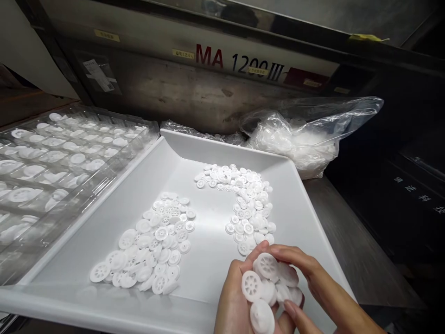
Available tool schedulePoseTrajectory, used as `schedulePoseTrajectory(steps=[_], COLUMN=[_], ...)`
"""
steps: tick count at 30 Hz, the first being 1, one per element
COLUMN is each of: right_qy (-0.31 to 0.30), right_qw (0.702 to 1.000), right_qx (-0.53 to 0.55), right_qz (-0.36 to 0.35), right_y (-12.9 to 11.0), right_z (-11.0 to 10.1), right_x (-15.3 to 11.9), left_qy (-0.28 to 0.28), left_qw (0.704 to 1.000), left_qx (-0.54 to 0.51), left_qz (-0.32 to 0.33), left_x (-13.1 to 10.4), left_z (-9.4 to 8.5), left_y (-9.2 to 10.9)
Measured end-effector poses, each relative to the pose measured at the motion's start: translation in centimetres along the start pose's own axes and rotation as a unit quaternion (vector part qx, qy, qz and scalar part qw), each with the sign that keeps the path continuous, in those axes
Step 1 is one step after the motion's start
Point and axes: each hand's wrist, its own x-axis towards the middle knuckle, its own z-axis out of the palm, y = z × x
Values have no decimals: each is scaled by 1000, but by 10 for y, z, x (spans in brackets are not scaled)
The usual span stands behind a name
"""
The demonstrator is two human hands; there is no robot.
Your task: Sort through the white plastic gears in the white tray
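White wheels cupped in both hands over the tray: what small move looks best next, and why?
Probably lifting the top wheel off the handful with the right hand. The left hand cups a loose stack of white wheels above the white tray, and the right fingers already rest on the topmost one. Two sorted-looking piles lie in the tray.

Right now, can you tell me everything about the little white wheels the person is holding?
The white wheels are small round discs that look like moulded plastic, with spokes, openings and a hub in the middle. A small heap of them lies overlapping in the left hand, some flat, some tilted. The right hand curls over the heap, its fingertips touching the top ones. They sit above the near right corner of the white tray, close to a loose pile of similar wheels.
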Motion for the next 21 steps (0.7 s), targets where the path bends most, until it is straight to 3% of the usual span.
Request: schedulePoseTrajectory(steps=[5,9,14,21], right_qy=[-16,-94,-71,-114], right_qw=[1000,993,980,952], right_qx=[14,51,171,238], right_qz=[-22,40,77,158], right_y=[2,-8,-12,-10], right_z=[-3,-4,1,10], right_x=[15,34,49,62], left_qy=[-46,-49,-88,-106], left_qw=[999,998,996,991], left_qx=[0,-29,14,80], left_qz=[-7,1,-1,17], left_x=[-9,-12,-27,-32], left_z=[-2,-1,4,-5], left_y=[6,10,24,43])
